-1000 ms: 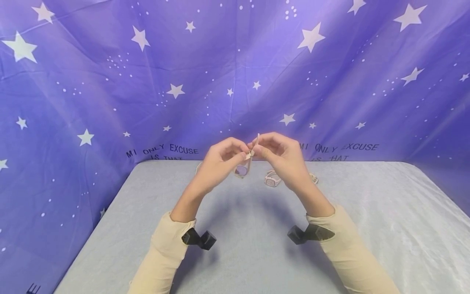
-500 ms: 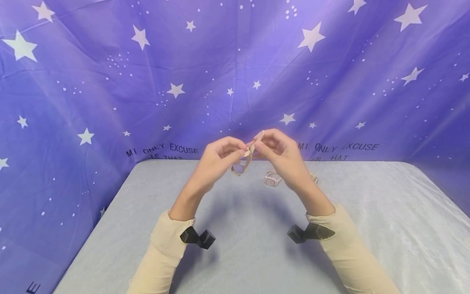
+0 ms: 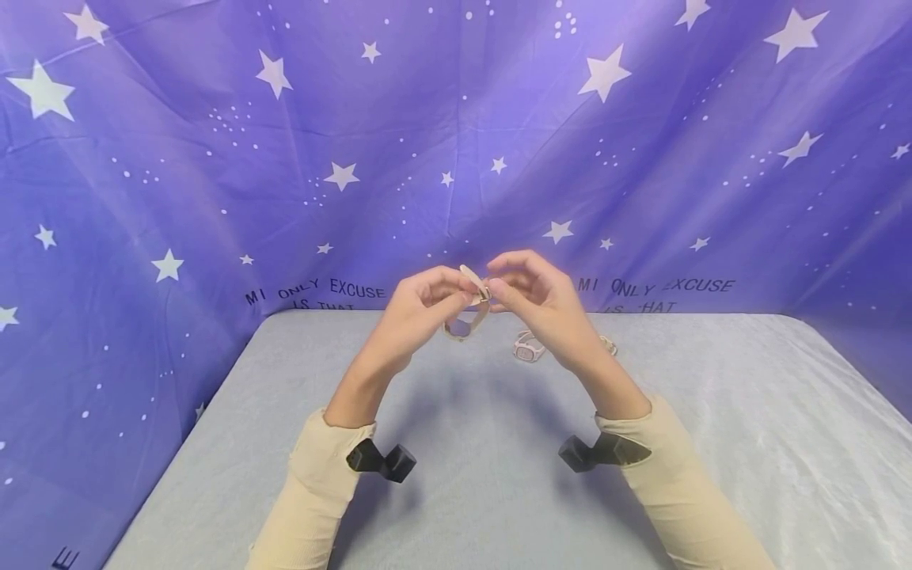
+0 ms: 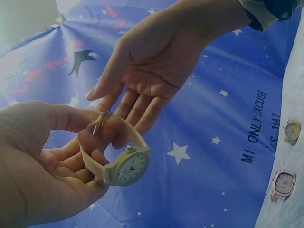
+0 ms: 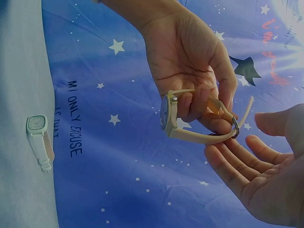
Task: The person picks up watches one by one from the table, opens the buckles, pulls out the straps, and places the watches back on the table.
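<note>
A cream wristwatch point(image 4: 133, 168) hangs in the air between both hands, its strap joined in a loop through a metal buckle point(image 5: 236, 127). My left hand point(image 3: 423, 309) pinches the strap near the buckle between thumb and curled fingers, some of which pass inside the loop. The loose strap end point(image 5: 247, 111) sticks out past the buckle. My right hand point(image 3: 552, 305) is at the buckle side with fingers loosely extended. Its fingertips point(image 5: 212, 151) lie right at the strap beside the buckle, and its thumb point(image 5: 266, 124) is spread apart.
On the grey cloth-covered table point(image 3: 484, 459) lies a pink square-faced watch point(image 3: 527, 350). Another watch point(image 4: 291, 131), with a round gold-coloured case, lies farther right, partly behind my right wrist in the head view. A purple star-patterned curtain point(image 3: 399, 103) hangs behind the table.
The loose strap end, earlier upright at my right fingers, now leans left toward my left hand. My right fingers have spread away from it. The watch case has shifted slightly left.
</note>
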Motion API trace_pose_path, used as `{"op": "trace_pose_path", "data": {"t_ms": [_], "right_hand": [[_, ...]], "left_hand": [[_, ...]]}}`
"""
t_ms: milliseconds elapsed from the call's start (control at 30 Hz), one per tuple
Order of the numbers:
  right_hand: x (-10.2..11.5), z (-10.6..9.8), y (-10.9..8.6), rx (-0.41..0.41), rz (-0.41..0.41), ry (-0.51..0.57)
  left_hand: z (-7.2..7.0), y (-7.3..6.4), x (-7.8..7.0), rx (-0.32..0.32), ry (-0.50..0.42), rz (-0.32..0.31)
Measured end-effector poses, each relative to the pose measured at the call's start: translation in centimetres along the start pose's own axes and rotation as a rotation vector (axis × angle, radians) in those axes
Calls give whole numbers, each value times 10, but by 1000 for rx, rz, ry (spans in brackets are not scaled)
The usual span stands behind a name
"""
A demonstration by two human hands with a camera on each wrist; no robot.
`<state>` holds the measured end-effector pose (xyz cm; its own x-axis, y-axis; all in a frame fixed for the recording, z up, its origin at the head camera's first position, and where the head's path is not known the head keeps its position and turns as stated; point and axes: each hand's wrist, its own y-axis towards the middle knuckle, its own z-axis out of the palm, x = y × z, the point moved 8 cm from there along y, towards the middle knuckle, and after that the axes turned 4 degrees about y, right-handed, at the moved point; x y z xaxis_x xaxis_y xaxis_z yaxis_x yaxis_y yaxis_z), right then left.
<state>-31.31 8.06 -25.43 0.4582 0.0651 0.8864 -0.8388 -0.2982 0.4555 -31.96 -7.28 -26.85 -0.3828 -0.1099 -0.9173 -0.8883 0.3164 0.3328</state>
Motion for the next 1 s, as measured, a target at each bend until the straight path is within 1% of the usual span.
{"op": "trace_pose_path", "data": {"t_ms": [100, 233, 300, 400, 600, 767, 1000], "right_hand": [[-2, 0, 0, 13, 27, -30], [-8, 1, -1, 54, 84, -131], [-11, 2, -1, 76, 105, -179], [-12, 2, 0, 91, 117, -212], [-12, 0, 0, 61, 96, -197], [-10, -1, 0, 27, 81, -169], [-9, -3, -1, -14, 75, -147]], "left_hand": [[0, 0, -1, 8, -19, 10], [0, 0, -2, 25, -44, 24], [0, 0, -2, 29, -50, 24], [-1, -1, -2, 29, -59, 15], [0, 0, -3, 45, -86, 21], [1, -1, -5, 63, -60, 23], [-2, -1, -5, 25, -1, 6]]}}
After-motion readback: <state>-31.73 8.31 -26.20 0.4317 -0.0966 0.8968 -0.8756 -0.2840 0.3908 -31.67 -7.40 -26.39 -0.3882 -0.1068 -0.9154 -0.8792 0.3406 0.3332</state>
